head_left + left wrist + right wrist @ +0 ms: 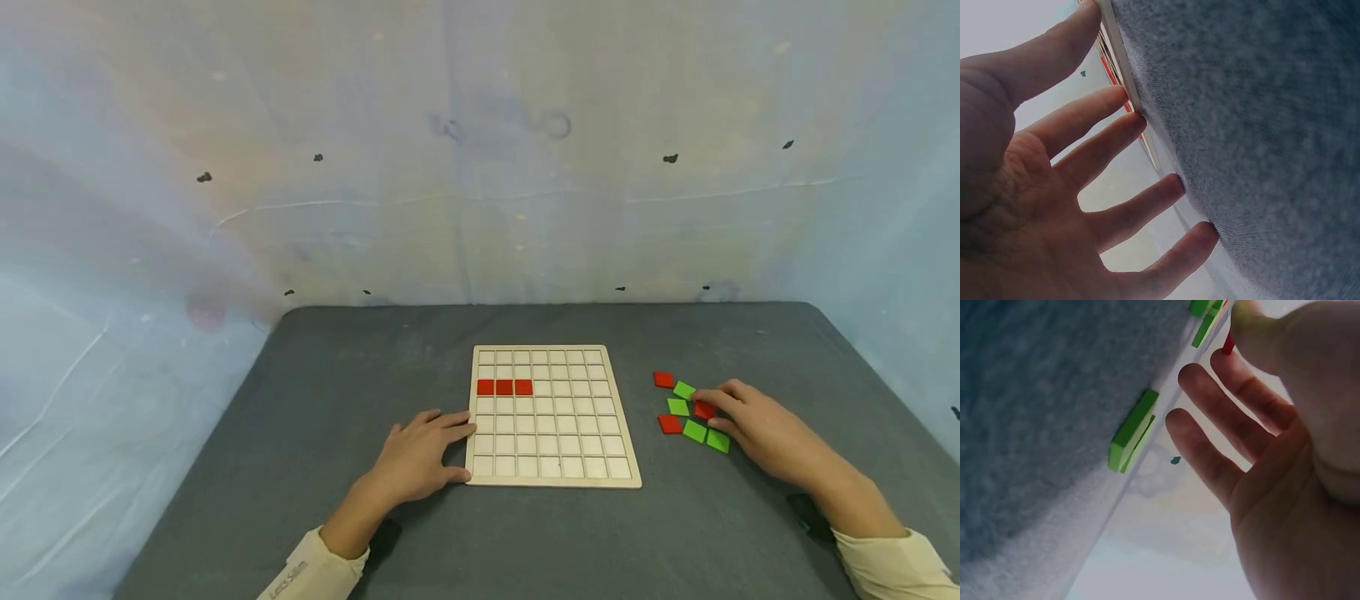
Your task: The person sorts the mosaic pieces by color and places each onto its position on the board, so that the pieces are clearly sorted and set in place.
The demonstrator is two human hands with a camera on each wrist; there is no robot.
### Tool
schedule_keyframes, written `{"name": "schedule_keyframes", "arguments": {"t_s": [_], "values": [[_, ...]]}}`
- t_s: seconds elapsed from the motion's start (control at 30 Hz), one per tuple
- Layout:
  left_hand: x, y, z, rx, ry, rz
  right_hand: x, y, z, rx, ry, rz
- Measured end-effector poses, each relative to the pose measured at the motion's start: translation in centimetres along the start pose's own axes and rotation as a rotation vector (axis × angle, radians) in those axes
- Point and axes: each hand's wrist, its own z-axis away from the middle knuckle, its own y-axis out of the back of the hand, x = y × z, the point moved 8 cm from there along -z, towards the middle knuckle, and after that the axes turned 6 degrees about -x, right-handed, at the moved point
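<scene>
A pale wooden grid board (553, 481) lies on the table, with three red square tiles (504, 387) side by side in its third row from the top. My left hand (416, 458) rests beside its left edge, thumb and fingertips against the frame. In the left wrist view, the left fingers (1104, 147) are spread and straight along that edge. Right of the board, my right hand (772, 433) pinches a red tile (703, 409) between thumb and finger. That red tile (1229, 344) shows only as a sliver in the right wrist view.
Around the right hand lie several loose green tiles (694, 431) and two red ones, one at the back (663, 379) and one at the front (671, 424). A draped cloth (480, 167) rises behind the dark grey table (337, 375).
</scene>
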Motion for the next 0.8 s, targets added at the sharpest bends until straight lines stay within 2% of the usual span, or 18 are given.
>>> {"name": "schedule_keyframes", "arguments": {"t_s": [0.3,0.67,0.8], "values": [[0.2,0.2,0.0,0.001,-0.009,0.005,-1.5,0.0,-0.5,0.033,0.061,0.016],[0.4,0.1,0.1,-0.006,-0.001,0.014,-2.3,-0.2,-1.4,0.022,0.071,-0.051],[0.3,0.2,0.1,-0.006,-0.001,0.017,-2.6,-0.6,-2.0,-0.007,0.077,-0.074]]}}
